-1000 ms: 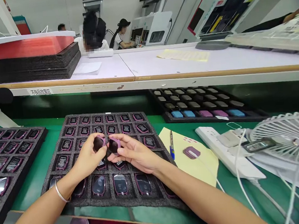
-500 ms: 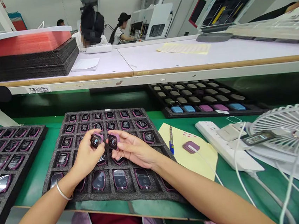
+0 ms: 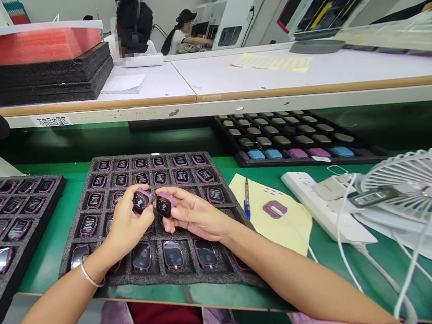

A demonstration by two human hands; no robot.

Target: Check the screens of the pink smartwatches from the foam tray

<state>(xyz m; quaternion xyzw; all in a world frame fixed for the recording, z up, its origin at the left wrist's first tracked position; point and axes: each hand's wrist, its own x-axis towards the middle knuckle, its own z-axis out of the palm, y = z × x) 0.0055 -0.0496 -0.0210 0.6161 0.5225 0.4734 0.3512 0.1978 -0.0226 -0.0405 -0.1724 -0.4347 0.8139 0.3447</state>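
My left hand (image 3: 125,227) pinches a small purple watch body (image 3: 141,200) with its dark screen facing me. My right hand (image 3: 194,216) grips a second purple watch body (image 3: 164,205) right beside the first. Both are held just above the middle of a dark foam tray (image 3: 233,277) on the green bench. The tray's pockets hold several more purple watch bodies, some face up in the front row, some back up in the far rows. A silver bangle sits on my left wrist.
Another foam tray of watch bodies (image 3: 36,240) lies at the left. A yellow paper (image 3: 284,232) with a pen (image 3: 247,204) and a purple charger puck (image 3: 274,209) is to the right, then a white power strip (image 3: 311,198), cables and a white fan (image 3: 413,189). A black tray (image 3: 239,167) with coloured parts sits under the shelf.
The two watch bodies were turned so their screens face me, and both hands shifted slightly. The camera tilted a little.
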